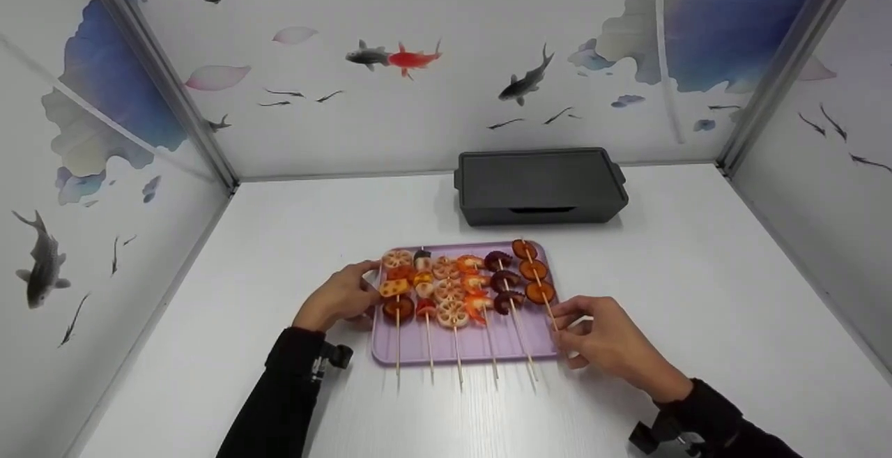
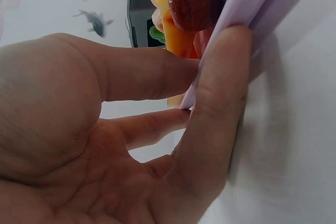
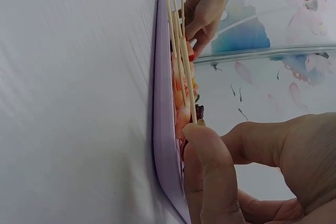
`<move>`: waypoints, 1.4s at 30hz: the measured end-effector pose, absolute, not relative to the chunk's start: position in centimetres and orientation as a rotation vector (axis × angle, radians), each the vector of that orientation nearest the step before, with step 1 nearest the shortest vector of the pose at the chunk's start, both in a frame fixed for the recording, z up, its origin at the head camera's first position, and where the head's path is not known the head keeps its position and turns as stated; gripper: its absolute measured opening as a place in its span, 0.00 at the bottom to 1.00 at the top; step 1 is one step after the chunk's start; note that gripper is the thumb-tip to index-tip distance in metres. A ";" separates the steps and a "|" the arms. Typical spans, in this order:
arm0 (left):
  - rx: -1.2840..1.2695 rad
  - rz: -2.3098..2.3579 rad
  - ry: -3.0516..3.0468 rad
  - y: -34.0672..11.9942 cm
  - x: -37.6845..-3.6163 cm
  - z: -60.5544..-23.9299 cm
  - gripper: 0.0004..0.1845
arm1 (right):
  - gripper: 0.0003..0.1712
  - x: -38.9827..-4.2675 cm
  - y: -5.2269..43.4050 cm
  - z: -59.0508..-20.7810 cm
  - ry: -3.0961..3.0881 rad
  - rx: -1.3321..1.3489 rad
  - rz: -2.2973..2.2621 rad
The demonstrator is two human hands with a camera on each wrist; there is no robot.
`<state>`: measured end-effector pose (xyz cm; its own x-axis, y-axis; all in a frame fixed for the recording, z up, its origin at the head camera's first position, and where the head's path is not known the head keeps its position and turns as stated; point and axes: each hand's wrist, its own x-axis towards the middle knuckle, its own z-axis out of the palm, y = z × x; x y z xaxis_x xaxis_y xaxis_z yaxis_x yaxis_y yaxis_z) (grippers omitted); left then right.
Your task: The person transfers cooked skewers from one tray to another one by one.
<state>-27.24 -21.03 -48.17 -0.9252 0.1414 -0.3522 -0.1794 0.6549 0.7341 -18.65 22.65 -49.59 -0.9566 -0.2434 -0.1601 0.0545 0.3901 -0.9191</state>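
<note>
A light purple tray point(image 1: 411, 352) lies on the white table, loaded with several food skewers on wooden sticks. My left hand point(image 1: 343, 296) pinches the tray's left rim; in the left wrist view its fingers point(image 2: 152, 74) lie on both sides of the rim. At the tray's right side, my right hand point(image 1: 601, 332) pinches the stick of a skewer with brown round slices point(image 1: 534, 270). That skewer slants across the tray's right edge. Beside it lie a skewer of dark curled octopus pieces point(image 1: 504, 281), one of shrimp point(image 1: 474, 282) and one of lotus root slices point(image 1: 451, 313).
A dark grey rectangular grill box point(image 1: 542, 186) with side handles stands behind the tray, near the back wall. White panels printed with fish and petals enclose the table point(image 1: 293, 214) at the back and both sides.
</note>
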 end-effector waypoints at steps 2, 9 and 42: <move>-0.032 1.163 2.497 -21.0 -27.3 -48.2 0.42 | 0.21 -18.6 22.7 -49.7 2.387 -0.169 -1.585; 0.005 1.155 2.512 -21.0 -27.2 -48.2 0.42 | 0.22 -18.5 22.8 -49.6 2.385 -0.147 -1.572; 0.012 1.179 2.501 -21.0 -27.1 -48.2 0.41 | 0.22 -18.0 22.6 -49.7 2.419 -0.121 -1.489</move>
